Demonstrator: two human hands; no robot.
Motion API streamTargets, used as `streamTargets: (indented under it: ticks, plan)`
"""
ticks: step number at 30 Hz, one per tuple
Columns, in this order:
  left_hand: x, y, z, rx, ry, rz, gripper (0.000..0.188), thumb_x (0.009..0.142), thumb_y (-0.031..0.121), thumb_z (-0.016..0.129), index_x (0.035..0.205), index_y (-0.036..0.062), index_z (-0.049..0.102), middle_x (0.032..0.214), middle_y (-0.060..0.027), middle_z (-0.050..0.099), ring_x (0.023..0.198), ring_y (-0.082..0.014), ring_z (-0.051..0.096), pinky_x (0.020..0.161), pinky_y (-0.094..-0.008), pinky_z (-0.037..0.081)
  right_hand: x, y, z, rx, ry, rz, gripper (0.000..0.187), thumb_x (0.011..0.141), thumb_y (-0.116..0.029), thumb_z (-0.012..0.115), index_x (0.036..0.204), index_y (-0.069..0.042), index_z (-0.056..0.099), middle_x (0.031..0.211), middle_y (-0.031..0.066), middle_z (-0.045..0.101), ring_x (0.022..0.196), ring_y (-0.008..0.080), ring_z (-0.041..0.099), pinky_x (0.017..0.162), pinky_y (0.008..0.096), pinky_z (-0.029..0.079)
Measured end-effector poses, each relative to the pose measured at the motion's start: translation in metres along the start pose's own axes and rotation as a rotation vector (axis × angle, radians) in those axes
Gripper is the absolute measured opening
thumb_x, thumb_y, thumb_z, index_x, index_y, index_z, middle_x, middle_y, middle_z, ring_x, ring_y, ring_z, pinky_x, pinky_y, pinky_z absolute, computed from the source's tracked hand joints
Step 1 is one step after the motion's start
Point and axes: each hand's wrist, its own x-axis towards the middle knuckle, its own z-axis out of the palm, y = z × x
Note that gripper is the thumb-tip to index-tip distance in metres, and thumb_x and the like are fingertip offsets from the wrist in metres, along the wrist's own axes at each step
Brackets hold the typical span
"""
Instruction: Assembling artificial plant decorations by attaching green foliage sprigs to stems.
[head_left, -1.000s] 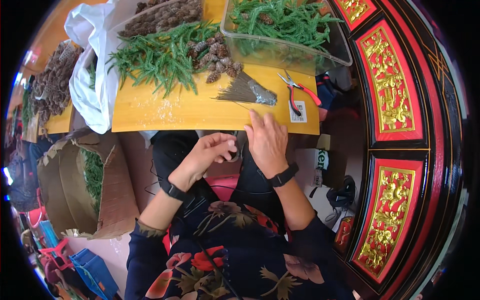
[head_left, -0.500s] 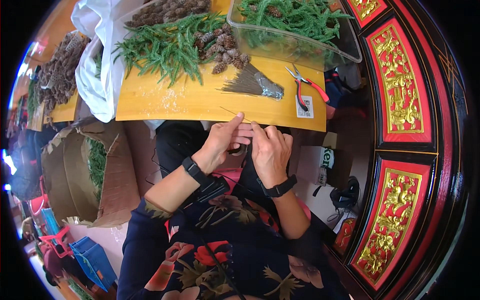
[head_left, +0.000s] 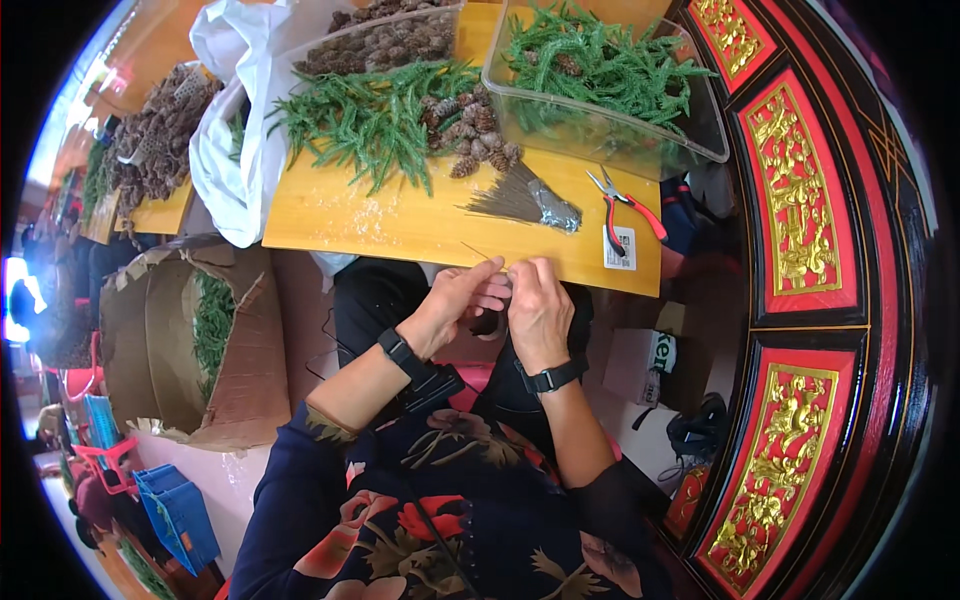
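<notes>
A thin brown wire (head_left: 473,251) sticks up past the near edge of the yellow table. My left hand (head_left: 463,302) pinches it between thumb and forefinger, the other fingers loosely bent. Close beside it, my right hand (head_left: 540,312) is closed, its fingertips pinched at the wire's other end, which the fingers hide. Beyond my hands lies a bundle of similar brown wires (head_left: 500,196) in a clear plastic wrap (head_left: 553,206). To its right, pliers with red and black handles (head_left: 642,216) rest with their jaws apart.
Green artificial sprigs (head_left: 360,120) and small pine cones (head_left: 468,130) lie on the yellow table (head_left: 340,225). A clear bin (head_left: 600,120) of sprigs stands at the back right, a white plastic bag (head_left: 235,130) at left. On the floor sits a cardboard box (head_left: 150,340); carved red-gold panels (head_left: 805,200) border the right.
The whole view has shifted, so the table sits lower and further right. My right fingers have drawn in tighter at the wire, close to my left fingertips.
</notes>
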Motion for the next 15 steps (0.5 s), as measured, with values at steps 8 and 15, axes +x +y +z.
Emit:
streamTargets:
  ticks: [8,15]
  plan:
    - [-0.035,0.03,-0.024,0.402,-0.234,0.261,0.034,0.091,0.038,0.063,0.094,0.004,0.067,0.073,-0.0048,0.067,0.06,-0.0095,0.061,0.054,-0.021,0.044,0.005,0.01,-0.021,0.108,0.031,0.176,0.01,0.09,-0.004,0.052,0.099,-0.004,0.052,0.081,0.0149,0.059,0.074,0.0363,0.062,0.064,0.0443,0.049]
    - [-0.016,0.109,-0.001,1.171,0.336,0.92,0.023,0.086,0.028,0.068,0.096,0.0078,0.064,0.073,-0.0064,0.065,0.06,-0.0251,0.063,0.057,-0.0344,0.049,0.001,0.0,-0.038,0.175,0.08,0.203,0.011,0.093,-0.006,0.05,0.104,-0.004,0.052,0.074,0.0151,0.059,0.073,0.0366,0.062,0.065,0.043,0.05]
